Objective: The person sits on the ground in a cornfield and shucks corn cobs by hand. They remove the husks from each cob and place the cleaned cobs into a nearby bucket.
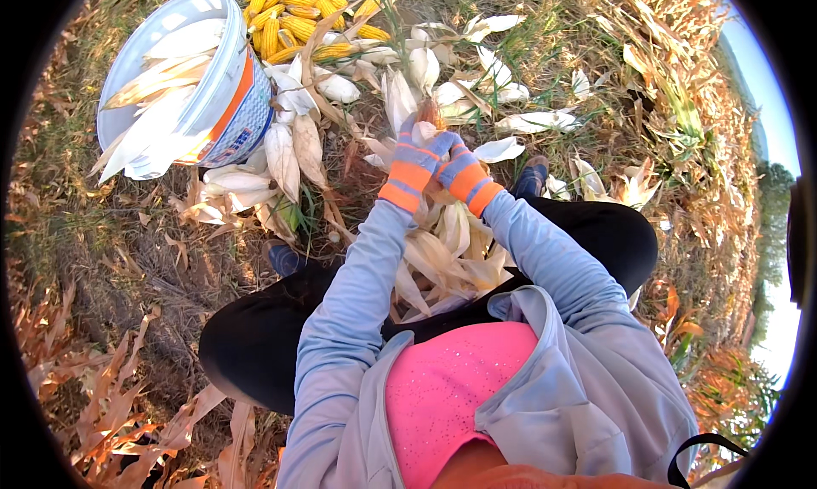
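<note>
My left hand [409, 165] and my right hand [464, 170], in grey and orange striped gloves, meet in front of me around one ear of corn. Pale husk [424, 133] and a tuft of reddish-brown silk [430, 112] show at its far tip; the gloves hide most of the ear. Loose dry husks [447, 253] lie heaped below my hands, between my legs. Several ears still in their husks [399, 99] rest on the ground just beyond my fingers.
A white plastic bucket [239, 115] with a printed side leans at the left, holding husk-covered ears [175, 74]. Behind it lies a pile of bare yellow cobs [297, 16]. More unhusked ears [283, 160] lie beside the bucket. Dry corn stalks [664, 106] stand at the right.
</note>
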A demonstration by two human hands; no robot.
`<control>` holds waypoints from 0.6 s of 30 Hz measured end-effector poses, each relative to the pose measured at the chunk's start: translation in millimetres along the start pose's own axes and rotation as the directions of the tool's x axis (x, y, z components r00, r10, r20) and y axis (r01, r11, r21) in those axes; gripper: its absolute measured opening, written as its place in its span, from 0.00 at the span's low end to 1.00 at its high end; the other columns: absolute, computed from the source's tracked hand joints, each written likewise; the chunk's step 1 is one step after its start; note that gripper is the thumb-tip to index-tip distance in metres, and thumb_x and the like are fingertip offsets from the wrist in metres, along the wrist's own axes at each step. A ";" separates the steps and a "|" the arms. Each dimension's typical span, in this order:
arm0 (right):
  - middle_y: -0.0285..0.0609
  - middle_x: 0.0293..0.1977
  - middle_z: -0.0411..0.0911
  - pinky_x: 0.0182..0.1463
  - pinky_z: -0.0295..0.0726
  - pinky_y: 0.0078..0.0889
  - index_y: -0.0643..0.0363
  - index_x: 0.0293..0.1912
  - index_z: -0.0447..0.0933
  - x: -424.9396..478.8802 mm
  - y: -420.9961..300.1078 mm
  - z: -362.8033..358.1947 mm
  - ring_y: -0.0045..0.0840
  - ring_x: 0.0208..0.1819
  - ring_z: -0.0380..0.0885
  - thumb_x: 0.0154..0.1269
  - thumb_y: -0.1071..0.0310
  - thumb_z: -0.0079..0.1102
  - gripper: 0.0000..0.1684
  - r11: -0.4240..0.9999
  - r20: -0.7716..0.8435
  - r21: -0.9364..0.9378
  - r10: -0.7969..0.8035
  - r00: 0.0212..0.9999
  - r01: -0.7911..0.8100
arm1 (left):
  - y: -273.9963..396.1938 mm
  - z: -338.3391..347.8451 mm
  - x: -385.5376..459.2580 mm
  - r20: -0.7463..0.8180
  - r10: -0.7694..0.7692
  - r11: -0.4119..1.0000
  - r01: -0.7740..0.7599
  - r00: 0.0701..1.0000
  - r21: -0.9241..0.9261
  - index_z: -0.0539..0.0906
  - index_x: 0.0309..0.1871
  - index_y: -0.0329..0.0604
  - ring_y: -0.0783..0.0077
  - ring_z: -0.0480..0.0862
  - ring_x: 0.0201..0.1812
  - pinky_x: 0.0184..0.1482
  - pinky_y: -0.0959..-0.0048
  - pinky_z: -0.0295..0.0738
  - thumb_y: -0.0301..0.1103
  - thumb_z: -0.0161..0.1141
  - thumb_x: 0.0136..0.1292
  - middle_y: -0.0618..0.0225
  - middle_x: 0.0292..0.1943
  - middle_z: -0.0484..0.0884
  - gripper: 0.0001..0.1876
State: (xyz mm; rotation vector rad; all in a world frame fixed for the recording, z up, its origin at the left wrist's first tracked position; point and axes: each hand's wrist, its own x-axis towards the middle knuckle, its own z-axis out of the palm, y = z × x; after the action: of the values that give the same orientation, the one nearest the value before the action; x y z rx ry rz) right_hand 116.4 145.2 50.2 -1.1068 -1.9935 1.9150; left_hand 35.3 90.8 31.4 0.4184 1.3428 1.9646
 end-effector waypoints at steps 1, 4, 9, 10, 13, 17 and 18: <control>0.40 0.38 0.71 0.41 0.70 0.20 0.64 0.49 0.59 -1.9 -1.4 0.0 0.18 0.39 0.68 0.45 0.65 0.64 0.33 0.998 0.009 -0.057 -0.004 1.000 0.004 | 5.1 -0.6 4.1 -0.039 0.004 1.000 -0.004 0.999 0.011 0.62 0.53 0.35 0.71 0.72 0.41 0.44 0.76 0.68 0.33 0.61 0.48 0.61 0.41 0.72 0.30; 0.41 0.40 0.70 0.42 0.70 0.21 0.65 0.50 0.58 -12.2 -14.1 5.1 0.19 0.40 0.68 0.43 0.65 0.66 0.36 0.990 0.080 -0.137 -0.018 0.997 0.029 | 13.8 -10.4 3.1 -0.115 -0.066 0.996 0.058 0.991 -0.070 0.68 0.49 0.36 0.73 0.72 0.40 0.43 0.78 0.68 0.36 0.59 0.50 0.64 0.38 0.74 0.23; 0.42 0.35 0.72 0.41 0.70 0.25 0.68 0.46 0.60 -20.8 -22.5 13.9 0.24 0.37 0.71 0.50 0.60 0.59 0.29 0.983 0.134 0.183 -0.053 0.990 0.027 | 9.1 -20.6 3.6 -0.207 -0.271 0.871 0.148 0.940 -0.469 0.74 0.42 0.36 0.72 0.76 0.33 0.34 0.75 0.72 0.40 0.51 0.56 0.65 0.35 0.76 0.17; 0.44 0.35 0.72 0.41 0.70 0.24 0.69 0.46 0.60 -13.7 -6.8 14.0 0.25 0.36 0.71 0.51 0.60 0.59 0.29 0.974 0.065 0.224 -0.037 0.997 0.022 | 5.3 -21.5 4.4 -0.194 -0.314 0.809 0.155 0.929 -0.566 0.74 0.42 0.36 0.71 0.77 0.31 0.32 0.74 0.73 0.40 0.50 0.57 0.65 0.33 0.77 0.17; 0.40 0.41 0.70 0.44 0.69 0.18 0.65 0.53 0.57 -6.1 10.3 14.1 0.18 0.41 0.69 0.52 0.66 0.59 0.32 0.981 0.058 0.196 -0.023 0.998 0.011 | 25.4 -10.8 -2.5 -0.307 -0.234 0.929 0.119 0.923 -0.350 0.75 0.38 0.35 0.73 0.76 0.29 0.30 0.75 0.72 0.38 0.50 0.57 0.64 0.32 0.77 0.15; 0.40 0.41 0.71 0.44 0.69 0.20 0.66 0.52 0.58 -8.7 7.8 19.7 0.20 0.41 0.70 0.54 0.65 0.56 0.29 0.894 0.132 0.439 0.032 0.991 -0.088 | 3.5 -19.2 2.9 -0.414 0.027 0.989 0.035 0.910 0.142 0.76 0.33 0.35 0.78 0.73 0.27 0.27 0.78 0.70 0.35 0.50 0.57 0.67 0.27 0.77 0.11; 0.42 0.40 0.71 0.44 0.69 0.22 0.67 0.52 0.58 -9.2 6.0 19.6 0.22 0.40 0.70 0.54 0.64 0.56 0.29 0.887 0.113 0.456 0.023 0.993 -0.073 | 4.3 -17.1 1.2 -0.410 0.030 0.996 0.009 0.912 0.093 0.76 0.33 0.35 0.77 0.73 0.27 0.27 0.78 0.69 0.36 0.50 0.57 0.67 0.27 0.77 0.11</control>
State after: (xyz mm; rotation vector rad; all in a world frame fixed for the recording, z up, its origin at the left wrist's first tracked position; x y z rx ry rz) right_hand 113.9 123.6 44.9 -0.9462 -1.4375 2.3444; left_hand 22.3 79.2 28.2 0.0480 1.6995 2.0794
